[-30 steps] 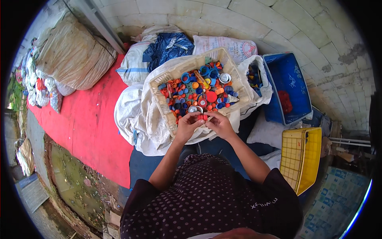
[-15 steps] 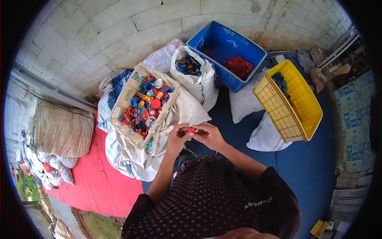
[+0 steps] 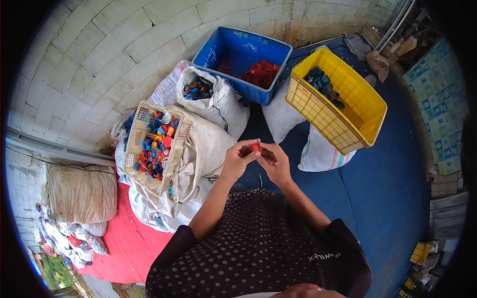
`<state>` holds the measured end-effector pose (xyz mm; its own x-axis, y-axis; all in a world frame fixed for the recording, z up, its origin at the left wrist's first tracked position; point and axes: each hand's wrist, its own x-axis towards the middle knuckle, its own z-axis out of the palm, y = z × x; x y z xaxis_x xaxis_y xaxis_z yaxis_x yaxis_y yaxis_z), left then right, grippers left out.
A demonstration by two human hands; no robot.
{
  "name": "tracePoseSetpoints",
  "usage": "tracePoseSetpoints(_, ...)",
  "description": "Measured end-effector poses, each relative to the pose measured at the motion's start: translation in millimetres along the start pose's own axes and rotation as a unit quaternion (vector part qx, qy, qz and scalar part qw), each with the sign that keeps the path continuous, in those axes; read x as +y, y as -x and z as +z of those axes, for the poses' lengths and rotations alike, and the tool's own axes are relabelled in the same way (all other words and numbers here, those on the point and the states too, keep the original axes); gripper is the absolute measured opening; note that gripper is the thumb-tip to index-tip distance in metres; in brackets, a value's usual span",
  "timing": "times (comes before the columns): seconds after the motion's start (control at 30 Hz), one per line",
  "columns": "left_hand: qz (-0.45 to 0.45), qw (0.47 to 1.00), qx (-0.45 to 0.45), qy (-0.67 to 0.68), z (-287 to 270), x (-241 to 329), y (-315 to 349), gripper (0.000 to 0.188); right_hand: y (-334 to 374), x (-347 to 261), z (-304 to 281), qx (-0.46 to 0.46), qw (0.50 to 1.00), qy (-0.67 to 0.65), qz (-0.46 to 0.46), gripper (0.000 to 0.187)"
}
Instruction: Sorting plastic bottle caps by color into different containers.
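Observation:
A small red bottle cap [image 3: 256, 148] is held up in front of my chest, pinched from both sides. My left hand [image 3: 239, 160] grips it with thumb and fingertips, and my right hand [image 3: 276, 162] closes on its other side. To the left, a cream plastic crate [image 3: 130, 158] leans on white sacks, with mixed blue, red and orange caps [image 3: 158, 144] inside. Beyond my hands stands a blue crate [image 3: 233, 87] with red caps [image 3: 261, 74] in it. At the right, a tilted yellow crate [image 3: 365, 99] holds dark green and grey caps [image 3: 323, 85].
An open white sack [image 3: 226, 111] with dark and yellow caps stands between the cream and blue crates. White sacks [image 3: 325, 151] prop up the yellow crate. A block wall [image 3: 119, 54] closes the back. Blue matting [image 3: 382, 198] covers the floor, with red matting [image 3: 129, 218] at the left.
My view has swung to the right, so the crates appear further left. Both hands keep the red cap, now lifted a little and turned, with my right hand more upright.

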<state>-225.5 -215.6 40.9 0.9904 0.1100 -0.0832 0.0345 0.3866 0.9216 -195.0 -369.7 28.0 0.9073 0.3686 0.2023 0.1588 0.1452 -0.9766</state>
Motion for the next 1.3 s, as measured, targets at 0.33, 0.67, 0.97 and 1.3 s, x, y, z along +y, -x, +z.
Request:
tracePoseSetpoints(0.33,-0.014,1.0,0.008,0.007,-26,-27,-51,0.031,-40,25,-5,0.014,0.999,0.007,0.041,0.034)
tracePoseSetpoints(0.67,-0.083,0.996,0.024,-0.006,-72,5,-159,0.034,-170,50,3,-0.036,0.997,0.049,0.054,0.033)
tracePoseSetpoints(0.97,-0.092,0.992,-0.013,-0.083,-117,29,-303,0.035,-307,86,8,-0.014,0.995,0.026,0.091,0.033)
tracePoseSetpoints(1.3,-0.173,0.979,0.054,-0.091,-118,-31,-448,0.035,-423,187,-48,0.012,0.972,-0.05,0.229,0.041)
